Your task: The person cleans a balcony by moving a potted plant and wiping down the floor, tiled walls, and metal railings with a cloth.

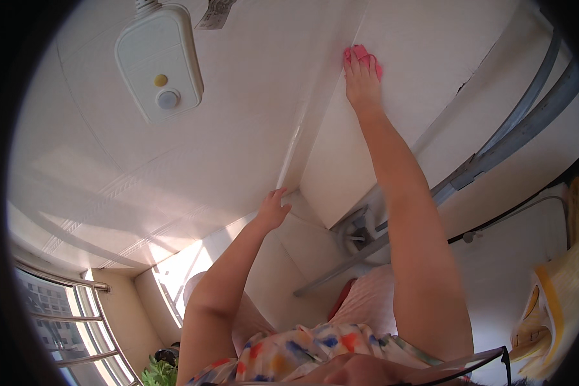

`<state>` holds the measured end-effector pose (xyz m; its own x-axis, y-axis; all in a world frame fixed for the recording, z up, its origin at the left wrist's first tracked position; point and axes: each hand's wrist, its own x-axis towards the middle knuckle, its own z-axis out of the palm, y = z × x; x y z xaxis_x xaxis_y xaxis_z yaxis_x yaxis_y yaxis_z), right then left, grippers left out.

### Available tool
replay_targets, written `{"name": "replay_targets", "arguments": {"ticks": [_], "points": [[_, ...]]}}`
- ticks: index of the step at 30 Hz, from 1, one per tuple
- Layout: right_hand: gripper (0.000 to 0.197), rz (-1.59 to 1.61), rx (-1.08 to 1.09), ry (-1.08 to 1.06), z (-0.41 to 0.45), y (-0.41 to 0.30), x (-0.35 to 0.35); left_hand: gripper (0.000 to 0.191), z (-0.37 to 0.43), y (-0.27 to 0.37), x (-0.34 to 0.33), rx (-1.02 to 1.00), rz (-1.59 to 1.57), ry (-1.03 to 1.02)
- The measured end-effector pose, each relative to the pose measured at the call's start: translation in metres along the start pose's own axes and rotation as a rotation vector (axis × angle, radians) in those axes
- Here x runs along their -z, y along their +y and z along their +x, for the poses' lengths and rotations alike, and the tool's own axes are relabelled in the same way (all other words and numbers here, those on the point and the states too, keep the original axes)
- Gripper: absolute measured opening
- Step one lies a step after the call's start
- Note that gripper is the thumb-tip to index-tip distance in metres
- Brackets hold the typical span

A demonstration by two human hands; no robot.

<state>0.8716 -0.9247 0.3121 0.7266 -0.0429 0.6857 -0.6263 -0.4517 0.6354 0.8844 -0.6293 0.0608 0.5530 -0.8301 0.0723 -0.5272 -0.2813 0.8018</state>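
Note:
My right hand (363, 89), at the upper middle, presses a crumpled pink cloth (366, 54) flat against the light tiled wall (415, 58), just right of a vertical corner strip or ledge. My left hand (273, 211) is lower and nearer the middle, with its fingers spread and nothing in it. Its fingertips are at the lower end of a narrow pale trim strip (292, 144); whether they touch it is unclear. Both arms reach up from a shirt with coloured blotches.
A white device (161, 62) with a yellow dot hangs at upper left. Grey pipes (511, 135) cross the right side. Metal window bars (77, 318) and a green plant (158, 372) stand at lower left. A yellow and white bag or cloth (555, 304) is at lower right.

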Motion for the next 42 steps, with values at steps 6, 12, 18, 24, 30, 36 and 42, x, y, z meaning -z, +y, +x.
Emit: {"name": "replay_targets", "arguments": {"ticks": [6, 12, 18, 24, 30, 36, 42], "points": [[0.051, 0.010, 0.107, -0.289, -0.072, -0.062, -0.017, 0.050, -0.008, 0.015, 0.014, -0.016, -0.020, -0.025], [0.050, 0.041, 0.368, -0.575, -0.154, -0.136, -0.042, 0.051, -0.030, 0.022, 0.033, 0.038, 0.145, -0.107], [0.044, 0.131, 0.652, -0.883, -0.249, -0.151, -0.096, 0.050, -0.033, 0.042, 0.038, 0.015, 0.157, -0.185], [0.041, 0.188, 0.654, -0.789, -0.228, -0.146, -0.058, 0.050, -0.045, 0.031, 0.047, 0.024, 0.211, -0.197], [0.046, 0.063, 0.292, -0.416, -0.111, -0.069, -0.028, 0.049, -0.042, 0.035, 0.046, 0.033, 0.232, -0.217], [0.048, 0.078, 0.075, -0.265, -0.074, -0.042, -0.001, 0.049, -0.046, 0.028, 0.047, 0.047, 0.258, -0.211], [0.046, 0.072, 0.419, -0.656, -0.168, -0.087, -0.017, 0.051, -0.047, 0.020, 0.049, 0.060, 0.264, -0.216]]}}
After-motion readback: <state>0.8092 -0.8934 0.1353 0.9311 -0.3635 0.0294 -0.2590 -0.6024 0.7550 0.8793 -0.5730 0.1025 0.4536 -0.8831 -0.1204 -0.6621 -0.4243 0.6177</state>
